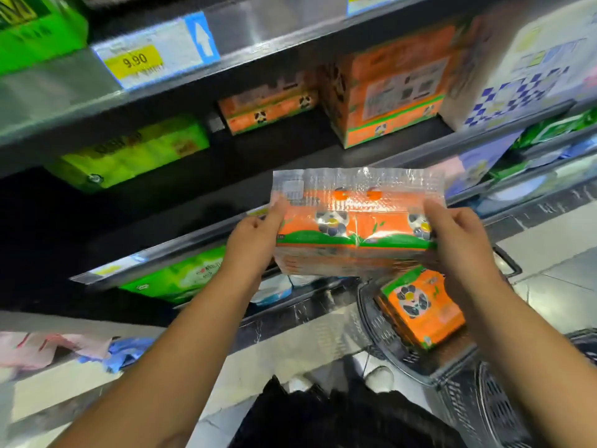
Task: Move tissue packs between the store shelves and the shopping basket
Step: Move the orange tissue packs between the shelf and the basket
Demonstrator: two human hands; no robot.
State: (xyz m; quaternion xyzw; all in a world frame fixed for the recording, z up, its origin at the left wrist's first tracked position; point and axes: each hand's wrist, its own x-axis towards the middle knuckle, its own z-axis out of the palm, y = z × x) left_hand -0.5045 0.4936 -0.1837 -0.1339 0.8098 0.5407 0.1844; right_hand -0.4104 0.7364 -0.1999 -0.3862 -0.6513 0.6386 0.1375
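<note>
An orange tissue pack [352, 227] with panda pictures and a clear plastic top flap hangs in the air in front of the shelves. My left hand [255, 244] grips its left end and my right hand [458, 244] grips its right end. Below it, a dark mesh shopping basket [384, 331] stands on the floor with another orange panda pack [423, 305] lying inside. More orange panda packs [268, 111] and a tall orange box [391, 82] sit on the shelf behind.
Green packs [135, 153] lie on the middle shelf at left, others on the lower shelf [181, 276]. A blue-checkered white pack [523, 72] stands at right. A price tag reading 9.90 [135, 61] is on the upper shelf edge. My shoes [378, 376] are beside the basket.
</note>
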